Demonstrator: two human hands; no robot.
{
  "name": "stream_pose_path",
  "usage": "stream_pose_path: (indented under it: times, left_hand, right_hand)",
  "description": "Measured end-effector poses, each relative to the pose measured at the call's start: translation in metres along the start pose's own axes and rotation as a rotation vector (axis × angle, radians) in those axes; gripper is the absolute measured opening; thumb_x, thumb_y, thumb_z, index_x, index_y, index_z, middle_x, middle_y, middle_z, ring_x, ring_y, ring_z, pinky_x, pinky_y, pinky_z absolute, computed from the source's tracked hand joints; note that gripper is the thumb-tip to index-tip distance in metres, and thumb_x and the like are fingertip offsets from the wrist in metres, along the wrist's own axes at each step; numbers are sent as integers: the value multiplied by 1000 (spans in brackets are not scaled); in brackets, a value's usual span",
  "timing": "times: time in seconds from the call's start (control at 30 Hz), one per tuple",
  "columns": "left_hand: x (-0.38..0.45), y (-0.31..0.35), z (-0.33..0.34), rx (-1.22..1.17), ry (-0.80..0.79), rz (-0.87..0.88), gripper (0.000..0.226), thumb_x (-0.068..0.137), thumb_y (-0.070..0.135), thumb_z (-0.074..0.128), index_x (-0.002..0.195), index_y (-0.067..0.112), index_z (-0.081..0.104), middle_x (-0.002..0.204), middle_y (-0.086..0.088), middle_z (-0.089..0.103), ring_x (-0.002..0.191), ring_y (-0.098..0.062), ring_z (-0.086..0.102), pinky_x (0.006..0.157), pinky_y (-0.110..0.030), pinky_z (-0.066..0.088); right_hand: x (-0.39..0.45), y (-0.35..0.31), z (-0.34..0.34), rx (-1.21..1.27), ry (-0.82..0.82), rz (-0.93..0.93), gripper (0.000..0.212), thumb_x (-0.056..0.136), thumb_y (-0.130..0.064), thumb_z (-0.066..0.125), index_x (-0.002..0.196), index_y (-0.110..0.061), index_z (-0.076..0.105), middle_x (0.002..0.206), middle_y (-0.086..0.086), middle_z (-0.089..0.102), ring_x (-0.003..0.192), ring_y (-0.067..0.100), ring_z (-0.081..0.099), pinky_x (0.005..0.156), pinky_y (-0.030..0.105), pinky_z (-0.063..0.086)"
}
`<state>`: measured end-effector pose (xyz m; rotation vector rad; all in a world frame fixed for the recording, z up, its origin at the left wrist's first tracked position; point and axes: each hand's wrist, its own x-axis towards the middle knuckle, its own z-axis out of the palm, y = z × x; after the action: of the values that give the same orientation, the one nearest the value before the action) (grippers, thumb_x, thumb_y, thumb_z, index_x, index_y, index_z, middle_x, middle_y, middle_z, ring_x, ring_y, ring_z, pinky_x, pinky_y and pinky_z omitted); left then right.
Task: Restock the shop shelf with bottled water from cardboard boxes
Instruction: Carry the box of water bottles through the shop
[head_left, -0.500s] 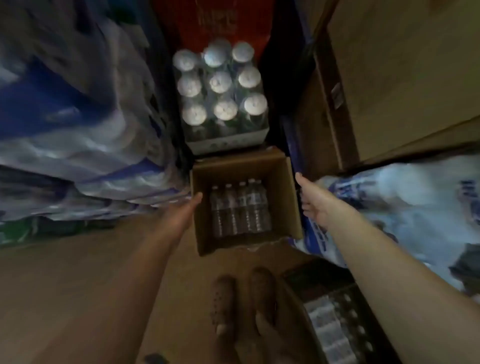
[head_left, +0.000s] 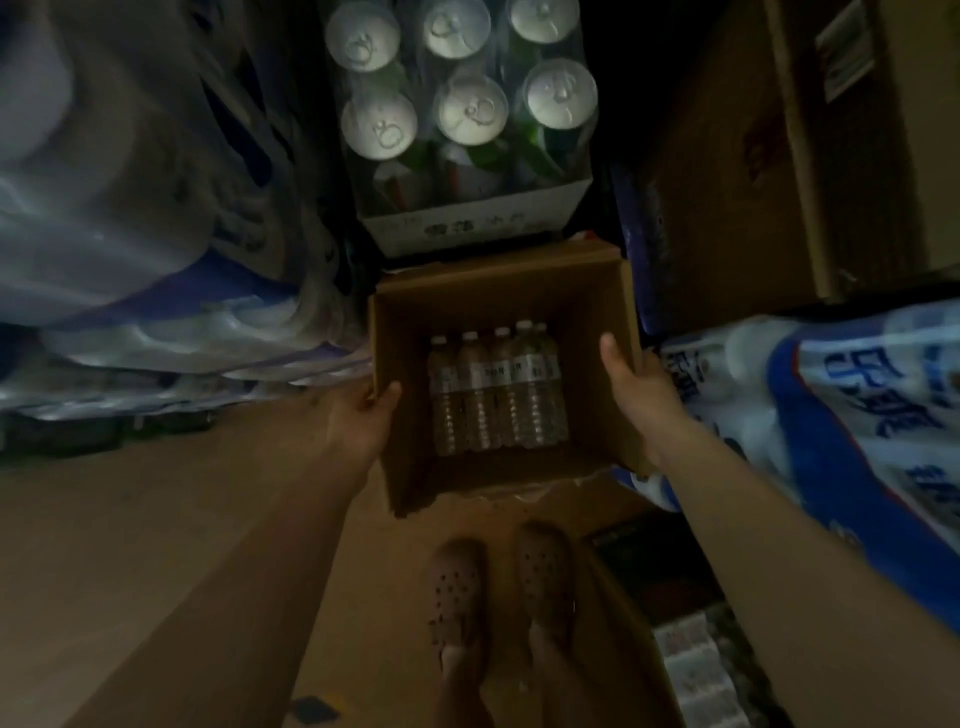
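Gripping the open cardboard box by its side walls: left hand clasps the left wall, thumb inside; right hand clasps the right wall. Box sits on the brown floor, holding about 5 water bottles lying flat in a row. Behind it, a shrink-wrapped tray of cans. Wrapped packs stacked both sides. Dim, cramped space.

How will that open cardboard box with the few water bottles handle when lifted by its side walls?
The cardboard box is mostly empty, so probably light for its size. Its bottles lie loose in one row and may roll or slide if it tilts. With the top open, the left hand and right hand gripping opposite walls may flex them.
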<state>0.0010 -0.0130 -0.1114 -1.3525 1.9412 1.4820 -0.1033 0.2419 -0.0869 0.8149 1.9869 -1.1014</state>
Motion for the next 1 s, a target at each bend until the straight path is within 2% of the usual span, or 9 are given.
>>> stream_pose_path:
  times: [0.07,0.13,0.2,0.3,0.4,0.5,0.67,0.8,1.0]
  left_hand:
    - [-4,-3,4,49,20,55,28,94,46,49,102,23,64,92,4,66,85,-14,62,77,-32,52]
    - [-8,-4,11,116,116,82,33,94,50,45,76,26,58,71,9,58,66,-6,55,60,-23,45]
    - [-11,-2,13,141,173,98,40,95,51,42,68,24,53,65,7,56,60,-6,52,54,-22,40]
    - [-22,-1,12,174,252,135,48,97,48,40,66,14,54,62,1,55,57,-13,53,50,-22,37]
    - [-43,-8,10,190,337,190,45,98,43,40,61,18,47,60,3,52,54,-9,50,47,-20,32]
    - [-66,-13,0,202,354,246,41,99,41,40,64,21,48,60,6,51,53,-4,48,47,-18,32]
    - [-123,-1,-31,181,344,247,49,98,43,41,57,16,43,54,-2,47,48,-16,46,44,-25,29]
    - [-180,12,-63,146,319,254,48,97,44,42,60,14,47,56,-3,51,48,-16,49,45,-24,34]
    - [-268,18,-109,120,380,255,49,98,46,38,59,17,49,59,-5,55,55,-23,55,52,-30,43]
  right_hand:
    - [9,12,4,-28,76,-139,61,88,-66,44,131,-23,51,129,7,57,122,31,52,104,49,40]
    - [15,19,9,-89,178,-203,54,95,-57,40,122,-14,58,116,12,62,112,32,57,94,38,44]
    - [16,20,12,-126,262,-210,54,99,-50,37,118,-6,61,106,15,63,105,32,59,81,30,40]
    - [12,22,11,-184,332,-243,50,101,-44,36,110,-4,64,106,19,65,100,33,59,78,28,38]
    - [2,24,10,-241,383,-309,49,101,-45,35,102,-6,65,102,19,66,98,35,60,84,34,45]
    - [-21,19,6,-292,388,-337,49,101,-46,34,101,-7,65,99,18,65,96,34,60,83,36,45]
    - [-94,14,-19,-343,384,-335,46,101,-46,32,95,-9,59,88,10,57,84,27,53,72,32,37]
    - [-160,4,-42,-408,411,-392,48,101,-46,32,97,-9,63,82,11,56,86,33,58,68,32,36]
    - [-259,-21,-69,-542,386,-506,51,101,-45,32,99,-7,65,94,18,65,91,37,59,65,33,34]
